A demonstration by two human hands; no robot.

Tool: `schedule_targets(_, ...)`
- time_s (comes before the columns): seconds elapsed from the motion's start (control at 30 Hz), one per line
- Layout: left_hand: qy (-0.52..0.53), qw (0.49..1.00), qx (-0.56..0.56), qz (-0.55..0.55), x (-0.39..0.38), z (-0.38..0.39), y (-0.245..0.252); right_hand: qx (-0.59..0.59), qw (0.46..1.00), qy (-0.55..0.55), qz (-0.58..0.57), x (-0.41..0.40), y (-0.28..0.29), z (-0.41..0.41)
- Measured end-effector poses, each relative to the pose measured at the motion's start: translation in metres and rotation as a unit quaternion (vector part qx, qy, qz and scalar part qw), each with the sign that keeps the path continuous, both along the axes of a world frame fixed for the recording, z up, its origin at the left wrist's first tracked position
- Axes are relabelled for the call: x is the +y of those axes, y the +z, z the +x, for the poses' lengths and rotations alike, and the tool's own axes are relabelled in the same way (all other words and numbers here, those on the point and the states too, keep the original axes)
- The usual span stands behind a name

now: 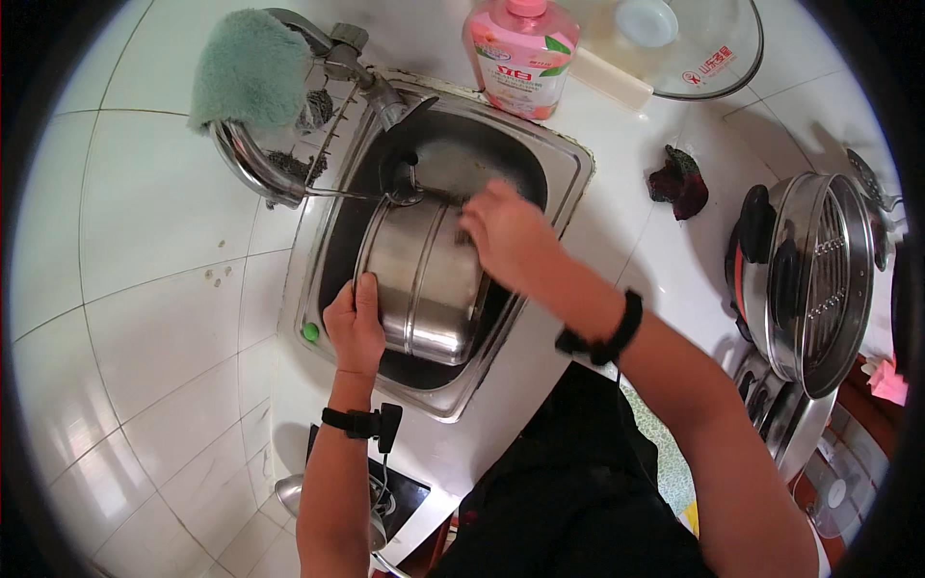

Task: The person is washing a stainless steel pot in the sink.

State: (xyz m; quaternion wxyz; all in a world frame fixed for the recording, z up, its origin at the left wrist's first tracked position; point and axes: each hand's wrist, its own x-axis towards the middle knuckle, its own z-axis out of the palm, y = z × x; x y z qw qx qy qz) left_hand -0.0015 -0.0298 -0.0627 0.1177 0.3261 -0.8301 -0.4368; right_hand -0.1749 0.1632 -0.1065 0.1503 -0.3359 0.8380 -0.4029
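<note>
A stainless steel pot lies on its side in the metal sink. My left hand grips the pot's left edge, its thumb on the outer wall. My right hand, blurred, is at the pot's right side with a small dark scrubbing pad under its fingers; most of the pad is hidden. From the chrome faucet, a thin stream of water runs onto the pot's far edge. A dark loop handle shows at that end.
Behind the sink stands a pink dish soap bottle, beside a glass lid. A dark red and black cloth lies on the right counter, near a steel steamer pot. A green fluffy cloth hangs over the faucet.
</note>
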Motion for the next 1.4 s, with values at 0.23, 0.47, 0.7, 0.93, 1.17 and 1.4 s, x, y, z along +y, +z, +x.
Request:
schedule_targets(0.23,-0.029,0.999,0.009,-0.020,0.006,-0.017,0.001,-0.026,0.985,-0.148,-0.080,0.011,-0.024,-0.025)
schedule_targets(0.47,-0.016,1.000,-0.001,-0.015,0.003,-0.007,0.000,0.001,0.988,-0.077,-0.134,0.007,0.011,0.011)
schedule_targets(0.7,-0.019,0.999,0.005,-0.032,0.006,-0.019,0.002,0.028,0.997,-0.002,-0.072,-0.011,0.008,-0.025)
schedule_targets(0.93,-0.027,0.999,0.018,0.018,0.011,-0.018,-0.004,-0.037,0.997,-0.015,0.060,-0.024,-0.020,-0.052)
schedule_targets(1.17,-0.014,1.000,0.008,0.009,-0.001,-0.004,-0.001,0.028,0.996,0.064,-0.060,-0.051,0.033,0.005)
schedule_targets(1.4,-0.023,1.000,0.006,-0.016,0.005,-0.011,0.001,-0.032,0.999,0.008,-0.013,-0.056,-0.008,-0.048)
